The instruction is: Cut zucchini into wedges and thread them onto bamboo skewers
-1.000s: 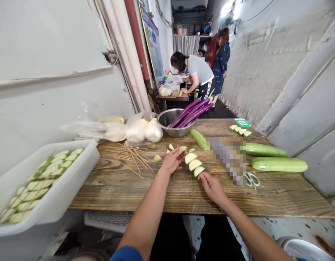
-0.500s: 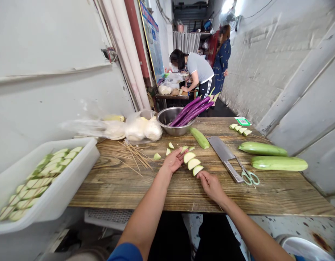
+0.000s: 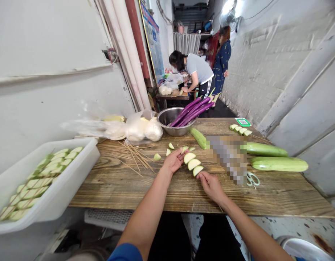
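Three pale green squash slices (image 3: 193, 164) lie in a row on the wooden table (image 3: 134, 188), strung on a thin skewer. My left hand (image 3: 174, 160) rests palm up just left of the top slice, fingers loosely curled and touching it. My right hand (image 3: 211, 185) sits below the lowest slice with fingers pinched at the skewer's near end. More loose slices (image 3: 171, 146) lie just beyond my left hand.
A white tray (image 3: 61, 195) of skewered slices stands at left. Bamboo skewers (image 3: 129, 154) lie spread out, with bagged white food (image 3: 142, 129) behind them. A steel bowl (image 3: 167, 119) holds purple eggplants (image 3: 193, 110). Whole squashes (image 3: 278, 164), scissors (image 3: 251, 178) and a blurred patch lie at right. Two people stand behind.
Both hands and the skewered slices stay almost still; only the view shifts slightly.
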Available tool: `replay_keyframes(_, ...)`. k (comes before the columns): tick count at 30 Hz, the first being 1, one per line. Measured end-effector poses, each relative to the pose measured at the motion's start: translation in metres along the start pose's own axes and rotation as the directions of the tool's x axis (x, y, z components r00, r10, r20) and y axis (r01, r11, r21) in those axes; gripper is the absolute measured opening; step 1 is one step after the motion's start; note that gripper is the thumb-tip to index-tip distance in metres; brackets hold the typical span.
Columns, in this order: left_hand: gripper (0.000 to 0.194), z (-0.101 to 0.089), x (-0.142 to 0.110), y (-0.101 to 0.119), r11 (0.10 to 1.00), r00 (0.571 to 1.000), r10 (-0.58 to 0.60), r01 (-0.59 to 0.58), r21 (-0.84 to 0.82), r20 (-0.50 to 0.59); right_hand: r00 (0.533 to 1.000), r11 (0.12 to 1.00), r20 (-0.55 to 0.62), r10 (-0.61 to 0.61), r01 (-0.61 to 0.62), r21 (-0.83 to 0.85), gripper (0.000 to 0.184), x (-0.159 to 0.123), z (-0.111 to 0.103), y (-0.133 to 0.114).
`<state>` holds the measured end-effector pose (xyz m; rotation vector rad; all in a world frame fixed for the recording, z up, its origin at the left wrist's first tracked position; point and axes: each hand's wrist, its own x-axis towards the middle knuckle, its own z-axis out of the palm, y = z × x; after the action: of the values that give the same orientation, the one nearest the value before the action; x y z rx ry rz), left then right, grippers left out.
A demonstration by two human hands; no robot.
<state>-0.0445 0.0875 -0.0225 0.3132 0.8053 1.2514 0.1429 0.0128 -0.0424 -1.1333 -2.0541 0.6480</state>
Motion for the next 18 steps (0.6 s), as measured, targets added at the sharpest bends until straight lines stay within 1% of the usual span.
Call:
replay_keyframes(8,0.015,-0.0005,0.0,-0.0018,0.996,0.998,0.065,-0.065,0.059,0.0,1.0,1.0,0.001,0.005,-0.005,-0.011,0.026,0.0002,-0.0009,-0.0019)
replay_keyframes(18,0.017,0.0014,-0.0023,-0.0031,0.992,0.996,0.085,-0.086,0.092,0.012,1.0,0.999,0.009,0.024,-0.024,-0.024,0.025,0.0006,0.0012,0.0023)
